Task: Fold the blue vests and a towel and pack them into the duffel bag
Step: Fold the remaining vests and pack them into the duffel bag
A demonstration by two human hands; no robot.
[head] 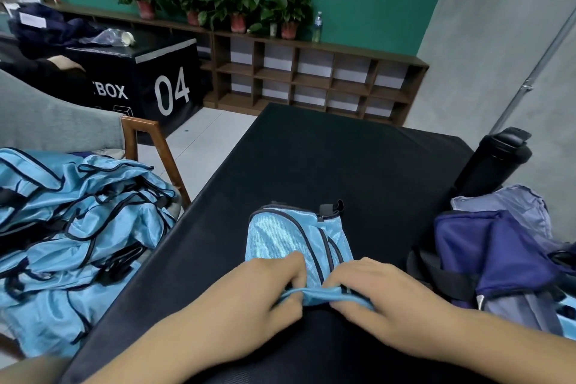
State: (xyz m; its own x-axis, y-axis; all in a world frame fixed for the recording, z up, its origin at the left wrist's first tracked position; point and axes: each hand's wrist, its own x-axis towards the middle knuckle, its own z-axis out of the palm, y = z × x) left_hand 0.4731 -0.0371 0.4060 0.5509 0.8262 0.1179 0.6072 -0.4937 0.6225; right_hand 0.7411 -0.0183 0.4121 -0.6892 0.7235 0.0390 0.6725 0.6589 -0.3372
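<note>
Both your hands, left (268, 293) and right (371, 293), are pinching the near edge of the vest (290, 237); the rest lies flat just past your fingers on the table (327, 159).

We count four red-potted green plants (238, 9), one black plastic bottle (492, 162), one navy fabric duffel bag (498, 259), one folded light-blue vest (290, 234).

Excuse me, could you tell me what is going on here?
A person is folding a blue vest on the black table; the left hand and right hand both pinch its near edge. A pile of blue vests lies on the chair to the left, and the duffel bag sits at the right.
</note>
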